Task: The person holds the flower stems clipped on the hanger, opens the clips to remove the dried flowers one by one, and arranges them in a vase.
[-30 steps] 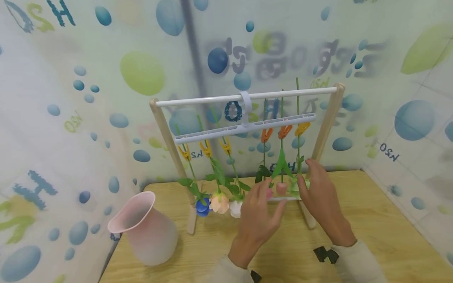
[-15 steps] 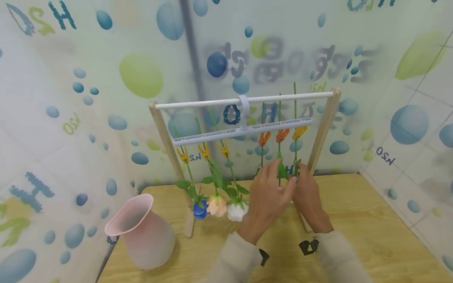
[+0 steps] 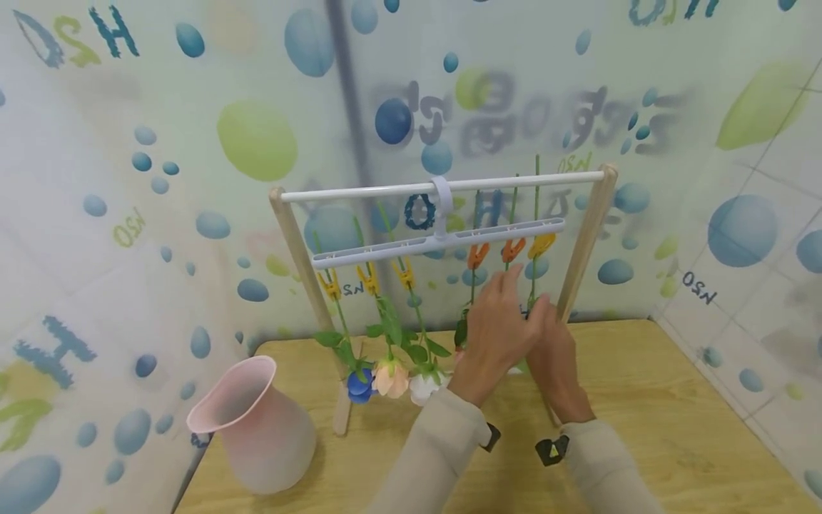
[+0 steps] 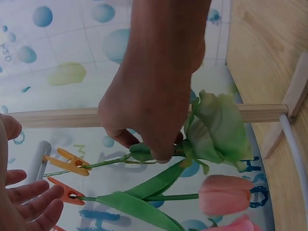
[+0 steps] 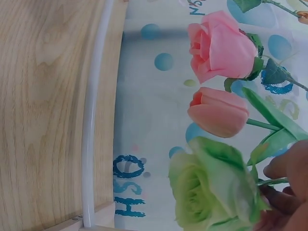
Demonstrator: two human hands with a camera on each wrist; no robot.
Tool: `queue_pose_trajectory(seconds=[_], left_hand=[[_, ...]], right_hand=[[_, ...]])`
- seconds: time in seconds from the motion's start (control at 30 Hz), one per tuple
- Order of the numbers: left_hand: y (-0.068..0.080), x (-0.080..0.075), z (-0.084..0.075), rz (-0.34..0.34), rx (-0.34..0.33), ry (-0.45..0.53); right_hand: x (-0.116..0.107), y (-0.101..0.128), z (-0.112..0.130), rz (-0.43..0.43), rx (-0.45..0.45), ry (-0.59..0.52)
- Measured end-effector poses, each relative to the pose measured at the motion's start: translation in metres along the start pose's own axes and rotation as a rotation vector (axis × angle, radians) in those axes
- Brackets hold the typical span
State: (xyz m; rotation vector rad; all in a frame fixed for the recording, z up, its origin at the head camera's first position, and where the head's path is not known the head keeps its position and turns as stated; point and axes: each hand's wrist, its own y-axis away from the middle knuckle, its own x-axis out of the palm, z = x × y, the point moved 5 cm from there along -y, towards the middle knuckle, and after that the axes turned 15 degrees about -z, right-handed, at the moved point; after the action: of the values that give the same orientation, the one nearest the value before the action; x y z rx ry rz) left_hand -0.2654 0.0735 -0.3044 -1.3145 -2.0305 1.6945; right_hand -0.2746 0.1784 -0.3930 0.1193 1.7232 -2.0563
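Stems hang head-down from the pegs of the white hanger, so the long axis of each flower is vertical, with the bloom at the bottom and the cut end above the peg. We see the green rose at the far right of the row, under the yellow peg, just beside the wooden post.

Our right hand pinches the stem of this rose just above the bloom, thumb and fingers closed around it; the right wrist view shows the fingertips touching the stem beside the green petals. Our left hand is raised in front of the orange pegs, fingers straight and relaxed, holding nothing. The peg that keeps the rose lies straight up from the right hand along the stem, and the left hand is near it, a little to the left.

The pink tulip and the pink rose hang just beside the green rose, so their leaves are close to the grip.

From the head view both hands cover the three right blooms, and the right hand is half hidden behind the left one. We cannot tell if the yellow peg is clamped tight on the stem. A pink vase stands well apart on the counter, to the left.
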Motion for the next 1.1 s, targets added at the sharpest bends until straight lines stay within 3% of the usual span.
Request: queue_pose_trajectory(seconds=[0.13,0.27,0.33,0.77,0.93,1.1], left_hand=[[-0.011,0.01,-0.003,0.001,0.014,-0.034],[-0.021,0.023,-0.004,0.004,0.009,-0.071],[-0.026,0.029,-0.004,0.002,0.004,-0.093],[-0.045,0.061,-0.008,0.058,-0.011,-0.309],[-0.052,0.069,-0.012,0.062,0.05,-0.387],[-0.052,0.075,-0.011,-0.006,0.122,-0.491]], right_hand=[[0.002,0.001,-0.004,0.055,0.046,0.018],[0.004,0.003,-0.01,0.102,0.247,-0.172],[0.004,0.004,-0.01,0.116,0.302,-0.233],[0.001,0.007,-0.008,0.113,0.309,-0.234],[-0.002,0.006,-0.009,0.109,0.319,-0.238],[-0.003,0.007,-0.011,0.093,0.302,-0.232]])
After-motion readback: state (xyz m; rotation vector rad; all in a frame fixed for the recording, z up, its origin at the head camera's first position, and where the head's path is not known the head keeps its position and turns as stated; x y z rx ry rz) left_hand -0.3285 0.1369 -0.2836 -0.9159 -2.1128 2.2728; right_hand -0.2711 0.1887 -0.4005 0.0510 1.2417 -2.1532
